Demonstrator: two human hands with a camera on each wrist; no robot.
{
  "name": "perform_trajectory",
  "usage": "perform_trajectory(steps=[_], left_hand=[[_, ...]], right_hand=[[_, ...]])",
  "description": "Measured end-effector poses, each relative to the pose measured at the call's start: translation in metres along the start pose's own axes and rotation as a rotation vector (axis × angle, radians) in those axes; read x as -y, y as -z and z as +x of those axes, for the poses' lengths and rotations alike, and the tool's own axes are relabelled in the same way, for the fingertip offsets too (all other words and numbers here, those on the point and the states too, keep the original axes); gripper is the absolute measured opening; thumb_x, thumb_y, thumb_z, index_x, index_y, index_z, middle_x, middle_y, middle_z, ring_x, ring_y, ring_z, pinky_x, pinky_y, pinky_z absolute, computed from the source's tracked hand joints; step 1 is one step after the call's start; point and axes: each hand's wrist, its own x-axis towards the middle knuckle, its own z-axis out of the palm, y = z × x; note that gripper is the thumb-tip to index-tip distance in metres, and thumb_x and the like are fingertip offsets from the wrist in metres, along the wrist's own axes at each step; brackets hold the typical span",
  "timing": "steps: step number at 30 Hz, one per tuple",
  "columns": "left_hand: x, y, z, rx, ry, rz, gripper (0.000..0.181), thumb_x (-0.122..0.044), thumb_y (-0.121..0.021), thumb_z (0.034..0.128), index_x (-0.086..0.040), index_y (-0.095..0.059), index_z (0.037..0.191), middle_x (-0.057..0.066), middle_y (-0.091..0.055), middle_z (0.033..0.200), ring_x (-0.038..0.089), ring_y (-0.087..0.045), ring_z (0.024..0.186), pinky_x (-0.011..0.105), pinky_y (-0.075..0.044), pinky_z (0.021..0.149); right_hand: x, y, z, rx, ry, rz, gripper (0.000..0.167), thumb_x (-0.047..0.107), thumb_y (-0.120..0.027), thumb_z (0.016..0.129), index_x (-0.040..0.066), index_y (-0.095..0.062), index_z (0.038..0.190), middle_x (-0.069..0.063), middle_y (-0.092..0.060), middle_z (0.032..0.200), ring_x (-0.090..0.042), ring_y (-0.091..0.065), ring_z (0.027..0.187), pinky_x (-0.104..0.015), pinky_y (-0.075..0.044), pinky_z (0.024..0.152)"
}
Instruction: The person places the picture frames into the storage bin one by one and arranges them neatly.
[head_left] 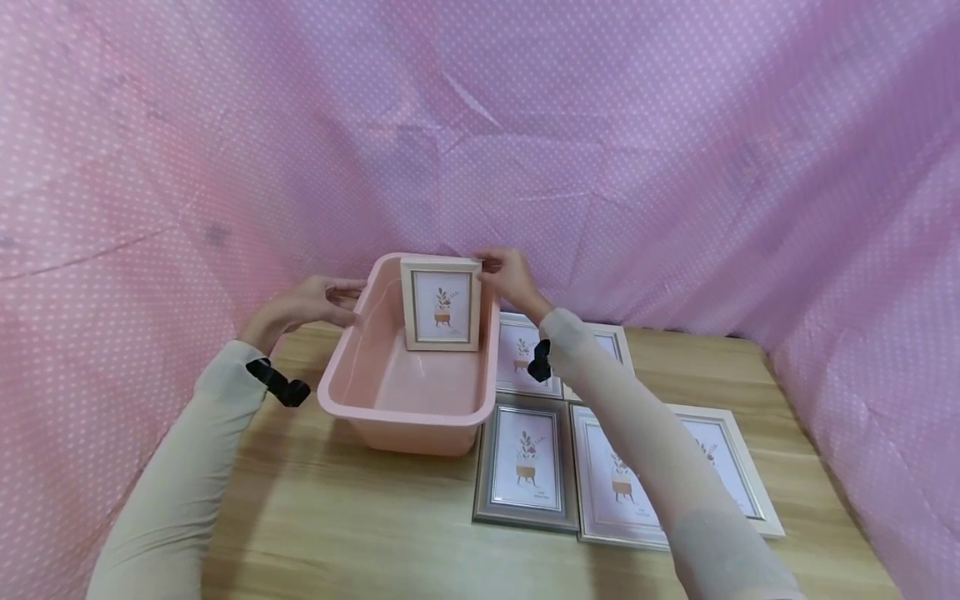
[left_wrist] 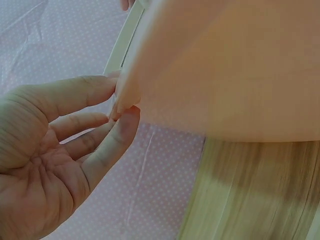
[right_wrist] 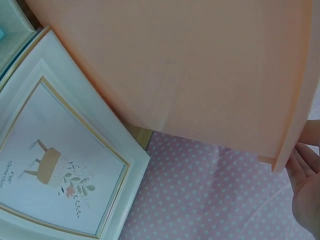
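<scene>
A pink plastic basin (head_left: 420,429) stands on the wooden table. Inside it, a cream picture frame (head_left: 409,304) with a potted-plant print leans upright against the back wall. At the basin's left rim is my left hand (head_left: 315,302); the left wrist view shows its thumb and fingertips pinching the rim (left_wrist: 131,90). My right hand (head_left: 513,279) reaches across to the frame's upper right corner, its fingertips on the corner close to the basin's rim. In the right wrist view the rim partly hides the right hand (right_wrist: 306,185).
Several more picture frames lie flat right of the basin, among them a bronze frame (head_left: 487,467), a silver frame (head_left: 588,500) and a white frame (right_wrist: 127,145). The right forearm covers parts of them. A pink dotted curtain (head_left: 600,167) hangs behind the wooden table (head_left: 360,525).
</scene>
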Motion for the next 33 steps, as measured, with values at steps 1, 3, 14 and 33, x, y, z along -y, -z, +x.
perform_trajectory(steps=[1, 3, 14, 33], left_hand=[[-0.001, 0.0, 0.0, 0.003, -0.003, 0.005, 0.078, -0.006, -0.075, 0.09, 0.002, -0.035, 0.156, 0.032, -0.049, 0.149, 0.046, -0.052, 0.133, 0.021, -0.059, 0.091], [-0.002, 0.0, 0.0, 0.008, -0.005, 0.013, 0.078, -0.005, -0.074, 0.0903, 0.002, -0.034, 0.156, 0.032, -0.048, 0.149, 0.046, -0.053, 0.132, 0.023, -0.06, 0.092], [-0.001, 0.0, 0.0, 0.012, -0.006, -0.007, 0.075, -0.004, -0.072, 0.0925, 0.003, -0.033, 0.156, 0.033, -0.048, 0.149, 0.046, -0.054, 0.131, 0.021, -0.06, 0.09], [-0.015, 0.0, -0.001, 0.033, 0.024, 0.03, 0.073, -0.001, -0.069, 0.0924, 0.006, -0.032, 0.155, 0.036, -0.046, 0.149, 0.044, -0.06, 0.125, 0.03, -0.064, 0.086]], right_hand=[[0.0, 0.0, -0.001, 0.0, 0.0, 0.008, 0.037, -0.011, -0.067, 0.089, -0.009, -0.067, 0.126, -0.026, -0.069, 0.126, -0.038, -0.069, 0.113, -0.039, -0.06, 0.1], [0.001, 0.001, -0.002, 0.003, -0.008, 0.028, 0.038, -0.011, -0.068, 0.089, -0.009, -0.066, 0.127, -0.026, -0.069, 0.127, -0.038, -0.068, 0.114, -0.039, -0.06, 0.101], [-0.003, 0.012, -0.002, 0.012, 0.008, 0.048, 0.043, -0.011, -0.068, 0.088, -0.008, -0.064, 0.131, -0.028, -0.066, 0.131, -0.04, -0.067, 0.117, -0.041, -0.058, 0.103], [-0.015, 0.049, -0.018, 0.02, 0.049, -0.013, 0.046, -0.012, -0.07, 0.085, -0.009, -0.063, 0.131, -0.032, -0.066, 0.126, -0.047, -0.066, 0.111, -0.049, -0.059, 0.099]])
